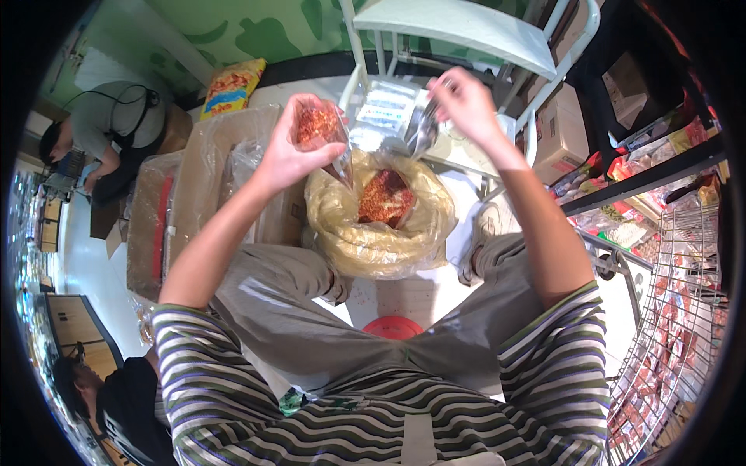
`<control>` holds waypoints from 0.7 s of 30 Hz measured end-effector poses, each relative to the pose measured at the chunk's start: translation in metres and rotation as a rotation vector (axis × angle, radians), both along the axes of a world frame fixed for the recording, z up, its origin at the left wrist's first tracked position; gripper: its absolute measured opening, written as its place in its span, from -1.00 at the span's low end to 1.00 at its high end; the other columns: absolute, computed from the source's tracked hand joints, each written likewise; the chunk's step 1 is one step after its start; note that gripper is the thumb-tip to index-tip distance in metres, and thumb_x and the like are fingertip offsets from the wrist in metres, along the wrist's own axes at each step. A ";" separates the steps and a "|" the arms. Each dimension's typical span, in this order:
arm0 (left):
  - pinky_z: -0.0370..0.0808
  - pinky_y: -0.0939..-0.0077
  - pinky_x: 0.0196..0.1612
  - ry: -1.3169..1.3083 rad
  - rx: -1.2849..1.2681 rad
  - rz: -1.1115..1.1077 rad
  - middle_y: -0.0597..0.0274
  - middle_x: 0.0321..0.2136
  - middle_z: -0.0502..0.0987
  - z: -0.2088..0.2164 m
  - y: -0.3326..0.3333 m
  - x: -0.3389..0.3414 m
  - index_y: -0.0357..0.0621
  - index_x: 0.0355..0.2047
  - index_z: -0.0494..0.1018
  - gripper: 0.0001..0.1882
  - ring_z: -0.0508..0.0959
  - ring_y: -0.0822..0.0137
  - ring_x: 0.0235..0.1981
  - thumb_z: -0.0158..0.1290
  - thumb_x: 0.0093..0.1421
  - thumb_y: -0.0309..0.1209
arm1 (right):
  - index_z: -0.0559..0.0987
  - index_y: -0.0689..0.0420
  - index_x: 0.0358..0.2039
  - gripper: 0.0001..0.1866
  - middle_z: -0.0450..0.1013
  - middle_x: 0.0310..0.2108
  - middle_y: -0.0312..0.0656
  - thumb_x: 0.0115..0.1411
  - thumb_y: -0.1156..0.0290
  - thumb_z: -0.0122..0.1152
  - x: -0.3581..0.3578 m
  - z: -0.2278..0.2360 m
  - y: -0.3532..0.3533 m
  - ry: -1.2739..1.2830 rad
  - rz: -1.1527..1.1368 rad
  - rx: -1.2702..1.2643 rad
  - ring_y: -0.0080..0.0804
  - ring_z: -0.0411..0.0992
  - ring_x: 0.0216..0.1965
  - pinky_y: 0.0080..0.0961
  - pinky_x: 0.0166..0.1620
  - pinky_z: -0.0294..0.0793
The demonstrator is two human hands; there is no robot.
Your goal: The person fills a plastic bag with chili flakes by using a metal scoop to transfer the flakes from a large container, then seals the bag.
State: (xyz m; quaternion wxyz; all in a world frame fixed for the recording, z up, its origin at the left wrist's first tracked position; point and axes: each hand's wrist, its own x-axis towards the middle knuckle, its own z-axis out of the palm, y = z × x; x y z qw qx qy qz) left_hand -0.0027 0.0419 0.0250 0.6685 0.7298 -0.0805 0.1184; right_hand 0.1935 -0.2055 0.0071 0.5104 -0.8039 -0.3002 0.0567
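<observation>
My left hand [299, 147] is wrapped round a small clear bag of red chili flakes [317, 124], its lower corner hanging over the rim of a large yellowish plastic sack [334, 233]. Inside that sack lies a heap of red chili flakes [386, 199]. My right hand [464, 101] is closed on a shiny metal scoop [423, 128], tilted downward above the sack's far right side; my fingers partly cover its handle, and its contents cannot be made out. Beyond the sack, between my hands, lies a stack of clear printed bags [386, 109].
A pale metal chair [458, 31] stands ahead. Open cardboard boxes [202, 194] lined with plastic are at left, near a yellow package [235, 87]. A wire basket [668, 311] of packets stands right. Two people [124, 116] are at left. A red stool [392, 328] shows beneath me.
</observation>
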 end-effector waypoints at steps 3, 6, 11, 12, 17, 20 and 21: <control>0.48 0.28 0.18 -0.013 -0.105 -0.003 0.13 0.03 0.40 0.017 -0.014 -0.024 -0.09 0.02 0.18 -0.36 0.48 0.20 0.12 0.28 0.02 -0.66 | 0.52 0.25 -0.21 -0.76 0.59 -0.36 0.06 0.30 0.30 0.14 -0.037 -0.029 0.021 0.103 0.122 -0.107 -0.11 0.62 -0.36 -0.27 -0.25 0.59; 0.49 0.29 0.18 -0.104 -0.036 0.024 0.11 0.02 0.42 0.020 -0.033 -0.027 -0.08 0.01 0.19 -0.35 0.49 0.21 0.11 0.33 -0.01 -0.59 | 0.56 0.24 -0.37 -0.77 0.57 -0.38 0.10 0.24 0.31 0.14 -0.048 -0.119 0.032 0.070 0.027 -0.135 -0.04 0.57 -0.31 -0.21 -0.14 0.53; 0.50 0.40 0.08 -0.033 -0.164 0.059 0.20 -0.04 0.47 -0.008 -0.049 -0.030 -0.07 0.00 0.21 -0.33 0.51 0.35 -0.01 0.39 -0.03 -0.44 | 0.56 0.27 -0.40 -0.80 0.53 -0.52 -0.06 0.21 0.37 0.15 -0.055 -0.270 0.025 0.384 -0.087 -0.117 -0.24 0.53 -0.45 -0.26 -0.34 0.48; 0.47 0.41 0.09 -0.024 -0.145 0.068 0.22 -0.04 0.46 -0.009 -0.051 -0.035 -0.09 0.02 0.23 -0.33 0.50 0.39 -0.02 0.38 -0.02 -0.45 | 0.56 0.26 -0.38 -0.81 0.50 -0.55 -0.15 0.21 0.38 0.15 -0.066 -0.291 0.018 0.545 -0.138 0.017 -0.30 0.52 -0.46 -0.30 -0.39 0.50; 0.45 0.42 0.06 -0.030 -0.132 -0.036 0.19 -0.13 0.45 -0.041 -0.055 -0.032 -0.16 0.07 0.25 -0.32 0.47 0.36 -0.04 0.36 -0.01 -0.39 | 0.57 0.17 -0.32 -0.93 0.49 -0.51 -0.20 0.19 0.54 0.15 -0.080 -0.318 -0.021 0.921 -0.106 0.177 -0.45 0.51 -0.48 -0.51 -0.39 0.54; 0.45 0.46 -0.09 -0.073 -0.037 -0.055 0.21 -0.23 0.47 -0.050 -0.053 -0.026 -0.16 0.19 0.20 -0.20 0.47 0.39 -0.18 0.33 -0.04 -0.37 | 0.60 0.09 -0.05 -0.67 0.59 -0.23 -0.10 0.15 0.40 0.19 -0.084 -0.277 -0.018 -0.041 0.385 -0.078 -0.26 0.56 -0.17 -0.38 -0.10 0.51; 0.45 0.46 -0.08 -0.079 -0.060 -0.048 0.21 -0.23 0.46 -0.059 -0.046 -0.027 -0.16 0.19 0.20 -0.20 0.47 0.40 -0.18 0.34 -0.04 -0.38 | 0.60 0.06 0.03 -0.61 0.60 -0.14 -0.08 0.15 0.38 0.19 -0.098 -0.235 -0.007 -0.166 0.399 -0.151 -0.22 0.56 -0.06 -0.38 0.00 0.49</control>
